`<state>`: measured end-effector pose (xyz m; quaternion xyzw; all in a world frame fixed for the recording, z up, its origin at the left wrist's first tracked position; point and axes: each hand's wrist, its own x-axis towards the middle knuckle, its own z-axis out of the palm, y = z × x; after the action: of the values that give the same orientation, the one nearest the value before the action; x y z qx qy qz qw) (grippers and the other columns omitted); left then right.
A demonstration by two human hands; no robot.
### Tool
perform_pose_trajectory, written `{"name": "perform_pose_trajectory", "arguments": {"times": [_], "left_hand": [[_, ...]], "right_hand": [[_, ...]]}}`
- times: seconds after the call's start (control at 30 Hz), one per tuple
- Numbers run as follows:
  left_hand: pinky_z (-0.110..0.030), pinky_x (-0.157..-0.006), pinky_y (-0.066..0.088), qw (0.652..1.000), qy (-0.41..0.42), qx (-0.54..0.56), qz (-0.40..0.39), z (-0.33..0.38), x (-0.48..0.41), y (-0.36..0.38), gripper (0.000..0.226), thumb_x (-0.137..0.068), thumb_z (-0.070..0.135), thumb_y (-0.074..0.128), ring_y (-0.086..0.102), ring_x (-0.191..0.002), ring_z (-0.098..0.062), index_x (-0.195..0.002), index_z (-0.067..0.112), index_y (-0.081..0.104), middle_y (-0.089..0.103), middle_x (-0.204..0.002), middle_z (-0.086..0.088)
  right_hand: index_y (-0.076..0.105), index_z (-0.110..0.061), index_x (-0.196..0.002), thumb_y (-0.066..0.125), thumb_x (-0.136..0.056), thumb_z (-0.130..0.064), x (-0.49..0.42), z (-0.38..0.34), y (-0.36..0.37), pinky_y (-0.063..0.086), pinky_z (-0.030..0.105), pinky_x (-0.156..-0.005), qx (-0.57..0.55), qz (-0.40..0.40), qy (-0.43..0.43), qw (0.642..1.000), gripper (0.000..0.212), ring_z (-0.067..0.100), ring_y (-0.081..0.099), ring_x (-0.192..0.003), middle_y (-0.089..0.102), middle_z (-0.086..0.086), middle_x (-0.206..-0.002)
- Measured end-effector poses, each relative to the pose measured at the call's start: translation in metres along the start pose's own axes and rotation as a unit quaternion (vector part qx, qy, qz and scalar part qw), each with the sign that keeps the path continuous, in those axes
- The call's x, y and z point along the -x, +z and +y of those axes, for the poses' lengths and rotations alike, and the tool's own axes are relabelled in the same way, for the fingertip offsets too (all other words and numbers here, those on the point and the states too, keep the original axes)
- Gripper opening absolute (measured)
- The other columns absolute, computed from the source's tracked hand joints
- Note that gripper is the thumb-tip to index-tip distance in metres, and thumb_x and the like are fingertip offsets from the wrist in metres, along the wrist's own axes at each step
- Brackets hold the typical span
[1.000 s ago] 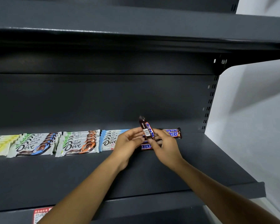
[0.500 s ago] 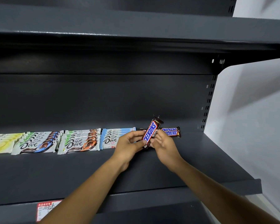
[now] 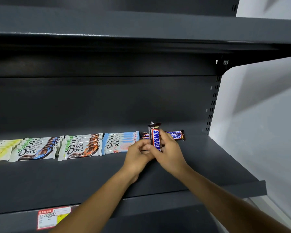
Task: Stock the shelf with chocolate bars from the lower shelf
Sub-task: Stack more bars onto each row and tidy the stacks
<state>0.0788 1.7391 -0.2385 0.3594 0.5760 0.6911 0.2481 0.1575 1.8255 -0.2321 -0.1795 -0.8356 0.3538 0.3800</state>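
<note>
Head view shows a candy bar (image 3: 155, 138) held nearly upright just above the shelf (image 3: 91, 179), its brown top end up and blue lettering facing out, in front of more bars of the same kind (image 3: 176, 135) lying flat at the back right. The right hand (image 3: 171, 153) has its fingers curled round the bar's lower half, and the left hand (image 3: 138, 157), fingers bent, pinches the bottom end. Stacks of white-wrapped chocolate bars (image 3: 81, 147) lie in a row to the left, and a price label (image 3: 53, 217) sits on the shelf's front edge.
</note>
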Motion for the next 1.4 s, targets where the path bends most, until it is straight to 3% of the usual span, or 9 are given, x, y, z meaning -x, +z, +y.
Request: {"name": "perform_pose_trajectory", "arguments": {"times": [0.13,0.3,0.4,0.47,0.67,0.8,0.97,1.1,1.4], "left_hand": [[-0.019,-0.062,0.044,0.999,0.022,-0.028,0.015,0.0,0.0,0.007,0.019,-0.077,-0.012,0.06,0.053,-0.063,-0.005,-0.086,0.004,0.063,0.061,-0.067,0.005],[-0.018,-0.069,0.051,1.0,0.011,0.009,-0.017,0.003,0.002,0.006,0.024,-0.078,-0.017,0.058,0.066,-0.074,-0.008,-0.09,0.004,0.063,0.071,-0.079,0.001],[-0.027,-0.084,0.052,0.999,-0.013,0.046,-0.006,0.002,0.0,0.003,0.024,-0.082,-0.013,0.057,0.066,-0.087,-0.016,-0.094,0.006,0.064,0.072,-0.092,-0.01],[-0.029,-0.085,0.051,0.997,-0.034,0.072,0.015,0.002,-0.002,0.002,0.02,-0.084,-0.008,0.057,0.066,-0.086,-0.015,-0.094,0.008,0.065,0.072,-0.089,-0.008],[-0.023,-0.075,0.053,0.992,-0.06,0.1,0.038,0.002,-0.008,0.003,0.011,-0.09,0.007,0.057,0.068,-0.078,-0.01,-0.095,0.012,0.065,0.071,-0.084,-0.003],[-0.028,-0.08,0.052,0.994,-0.07,0.078,0.038,-0.004,-0.011,0.008,0.009,-0.09,0.009,0.058,0.066,-0.079,-0.013,-0.091,0.015,0.065,0.07,-0.083,-0.004],[-0.024,-0.074,0.05,0.993,-0.086,0.063,0.056,-0.011,-0.019,0.013,0.013,-0.091,0.005,0.056,0.063,-0.072,-0.011,-0.088,0.015,0.064,0.068,-0.078,-0.003],[-0.024,-0.075,0.05,0.993,-0.091,0.052,0.061,-0.012,-0.028,0.013,0.016,-0.09,0.001,0.055,0.063,-0.072,-0.011,-0.089,0.014,0.065,0.068,-0.08,-0.003],[-0.016,-0.066,0.051,0.994,-0.071,0.032,0.073,-0.017,-0.044,0.011,0.017,-0.089,-0.003,0.054,0.062,-0.059,-0.002,-0.087,0.011,0.065,0.066,-0.074,-0.003]], "right_hand": [[0.043,-0.017,-0.139,0.064,-0.084,-0.018,0.0,-0.006,0.0,0.036,0.014,-0.088,0.085,0.02,-0.033,0.996,0.058,0.01,0.049,-0.099,0.04,-0.002,-0.107],[0.051,-0.01,-0.131,0.062,-0.083,-0.01,-0.004,0.0,-0.007,0.036,0.02,-0.092,0.123,0.023,-0.059,0.99,0.05,0.018,0.05,-0.108,0.052,0.004,-0.115],[0.061,-0.012,-0.114,0.064,-0.078,-0.009,-0.005,0.005,-0.012,0.041,0.03,-0.087,0.146,0.049,-0.095,0.984,0.037,0.022,0.054,-0.1,0.061,0.002,-0.107],[0.064,-0.014,-0.108,0.062,-0.075,-0.014,-0.006,0.01,-0.014,0.042,0.032,-0.084,0.17,0.061,-0.118,0.977,0.032,0.023,0.056,-0.096,0.064,-0.001,-0.104],[0.064,-0.01,-0.105,0.065,-0.072,-0.002,-0.009,0.025,-0.02,0.03,0.014,-0.087,0.2,0.067,-0.162,0.964,0.034,0.015,0.047,-0.097,0.064,0.004,-0.103],[0.064,-0.009,-0.105,0.068,-0.072,0.002,-0.01,0.041,-0.025,0.029,0.014,-0.09,0.216,0.058,-0.168,0.96,0.035,0.016,0.049,-0.099,0.064,0.005,-0.103],[0.064,-0.008,-0.104,0.07,-0.071,0.003,-0.017,0.063,-0.036,0.034,0.016,-0.089,0.242,0.051,-0.14,0.959,0.035,0.021,0.054,-0.097,0.065,0.006,-0.102],[0.064,-0.004,-0.108,0.069,-0.075,0.003,-0.021,0.084,-0.046,0.041,0.029,-0.088,0.262,0.035,-0.092,0.96,0.035,0.027,0.057,-0.1,0.064,0.011,-0.106],[0.058,-0.008,-0.119,0.061,-0.084,-0.003,-0.042,0.114,-0.053,0.037,0.027,-0.094,0.297,-0.024,-0.027,0.954,0.036,0.021,0.05,-0.11,0.058,0.008,-0.121]]}}
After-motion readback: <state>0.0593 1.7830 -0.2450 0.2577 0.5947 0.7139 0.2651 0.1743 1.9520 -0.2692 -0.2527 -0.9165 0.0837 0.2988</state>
